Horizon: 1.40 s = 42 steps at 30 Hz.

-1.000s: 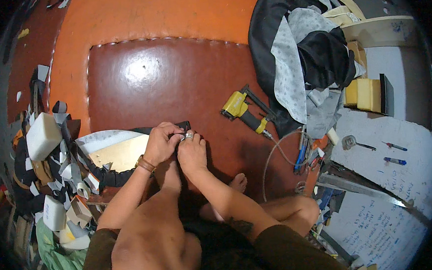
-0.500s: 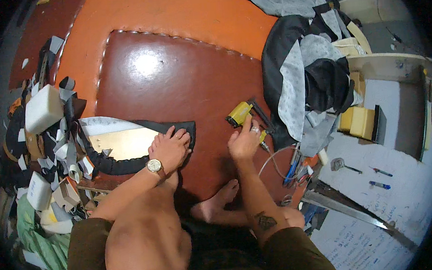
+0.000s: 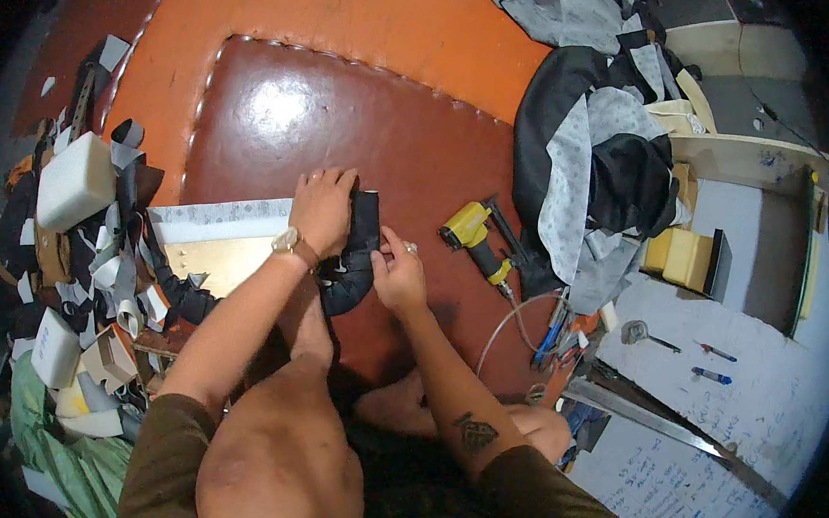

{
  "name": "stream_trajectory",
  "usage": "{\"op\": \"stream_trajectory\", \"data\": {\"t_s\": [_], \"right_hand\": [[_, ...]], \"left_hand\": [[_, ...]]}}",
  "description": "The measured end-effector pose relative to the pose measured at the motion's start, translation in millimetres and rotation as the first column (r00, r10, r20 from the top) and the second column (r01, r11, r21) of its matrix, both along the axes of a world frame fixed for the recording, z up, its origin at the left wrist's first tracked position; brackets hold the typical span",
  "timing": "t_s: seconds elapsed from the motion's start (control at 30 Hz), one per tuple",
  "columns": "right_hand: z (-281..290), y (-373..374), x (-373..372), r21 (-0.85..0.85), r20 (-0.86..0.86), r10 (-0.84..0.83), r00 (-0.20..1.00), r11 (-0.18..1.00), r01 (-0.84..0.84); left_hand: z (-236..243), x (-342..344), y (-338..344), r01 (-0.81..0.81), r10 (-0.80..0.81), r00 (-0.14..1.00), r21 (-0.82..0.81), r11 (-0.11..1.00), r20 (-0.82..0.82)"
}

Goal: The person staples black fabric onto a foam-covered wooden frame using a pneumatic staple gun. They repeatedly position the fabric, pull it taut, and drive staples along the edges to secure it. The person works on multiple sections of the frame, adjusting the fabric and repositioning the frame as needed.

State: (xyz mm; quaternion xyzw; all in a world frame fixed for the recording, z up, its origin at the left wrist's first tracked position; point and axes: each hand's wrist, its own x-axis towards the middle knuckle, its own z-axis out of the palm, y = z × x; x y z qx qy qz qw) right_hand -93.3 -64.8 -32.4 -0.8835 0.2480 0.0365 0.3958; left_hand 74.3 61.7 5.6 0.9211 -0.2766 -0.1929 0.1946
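Head view, left hand on panel, right fingers alongside

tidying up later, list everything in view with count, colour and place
Wrapped board: 1, cream and black, by the hands
Staple gun: 1, yellow-black, right of hands
Fabric heap: 1, black-grey, upper right
Scraps: many, mixed, left
Blocks: 2, white, left
Cloth: 1, green, lower left
Foam pieces: 2, yellow, right
Pens: 2, one blue, right
Mat: 1, brown-orange, centre
Metal bar: 1, silver, lower right
Watch: 1, light-faced, left wrist
Legs: 2, bare, lower centre
Left hand: 1, bare, on wrapped board
Right hand: 1, bare, at board's right edge
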Motion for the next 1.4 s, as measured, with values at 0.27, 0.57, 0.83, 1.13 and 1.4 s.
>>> {"op": "stream_trajectory", "data": {"t_s": [0.27,0.57,0.83,1.13,1.4], "right_hand": [[34.4,10.2,43.9,-0.267,-0.328,0.122,0.937,0.939,-0.216],[34.0,41.6,32.5,-0.608,-0.278,0.193,0.941,0.723,-0.328],[36.5,62.0,16.1,-0.468,-0.475,0.291,0.83,0.715,-0.519],[37.5,25.5,-20.3,-0.198,-0.196,0.38,0.904,0.887,-0.416],[58.6,-123.4,-31.2,-0.653,-0.256,-0.015,0.967,0.74,-0.161]], "left_hand": [[-30.0,22.7,-8.9,-0.02,0.012,0.994,-0.072,0.997,-0.108],[-32.7,30.2,-4.9,0.105,-0.13,0.923,-0.089,0.991,-0.363],[-21.6,-23.6,15.9,0.02,-0.165,0.942,-0.439,0.898,-0.293],[-14.4,-69.6,39.6,0.232,-0.254,0.967,-0.417,0.879,0.002],[-0.3,-108.9,46.7,-0.076,0.075,0.997,0.204,0.976,0.016]]}}
